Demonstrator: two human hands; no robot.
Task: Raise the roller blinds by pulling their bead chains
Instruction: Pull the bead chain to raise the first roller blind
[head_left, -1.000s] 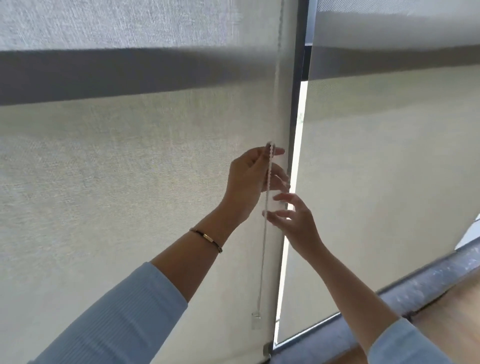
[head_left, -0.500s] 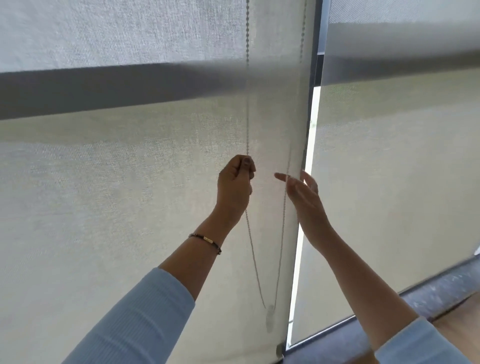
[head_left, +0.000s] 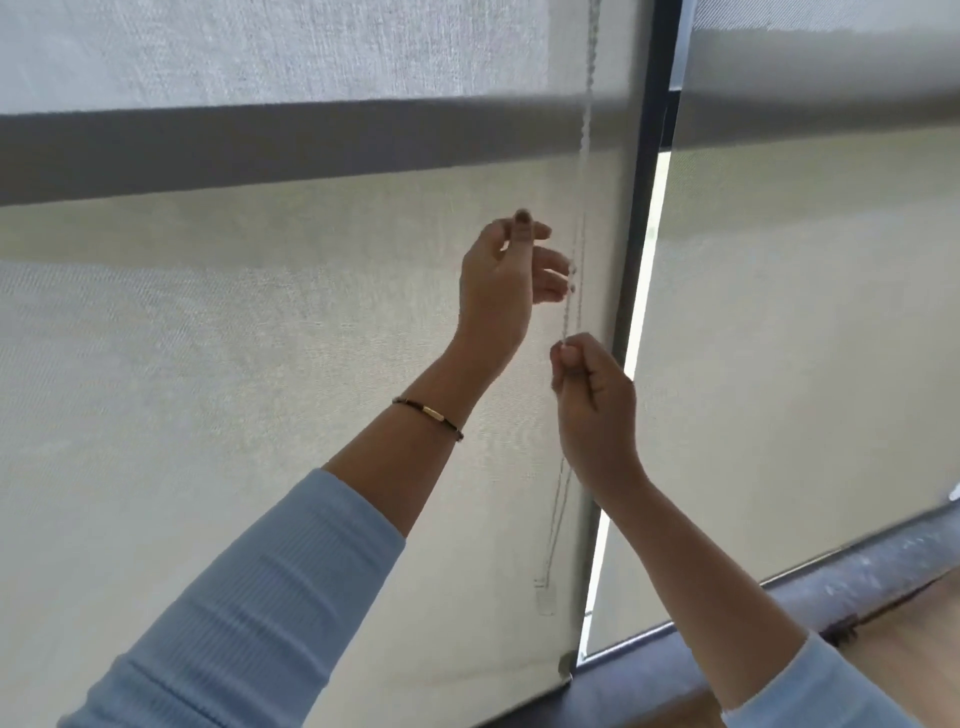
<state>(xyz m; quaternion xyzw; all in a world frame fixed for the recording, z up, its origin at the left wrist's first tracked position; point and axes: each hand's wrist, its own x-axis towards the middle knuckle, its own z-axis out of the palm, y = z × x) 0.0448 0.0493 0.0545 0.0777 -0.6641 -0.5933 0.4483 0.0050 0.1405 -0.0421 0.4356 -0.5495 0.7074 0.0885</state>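
— Which hand has the bead chain (head_left: 581, 171) right now?

— The right hand (head_left: 595, 400). It's closed in a pinch on the chain, low down beside the dark window frame (head_left: 631, 249). The left hand (head_left: 506, 291) sits higher, fingers loosely spread and holding nothing, its tips just at the chain.

— And the chain itself?

— It hangs along the right edge of the left roller blind (head_left: 234, 338), running up out of view, with its loop ending in a clear weight (head_left: 545, 603) near the blind's bottom corner.

— How should she pull?

— Straight down, I'd say, parallel to the frame, so the beads feed cleanly. Then the left hand should close on the same strand above before the right lets go. Picking the other strand would likely lower the blind instead.

— Enough room?

— Plenty below, down toward the sill (head_left: 779, 613). It's tight on the right, though: knuckles nearly at the frame, and the right roller blind (head_left: 805, 338) is just past the bright gap.
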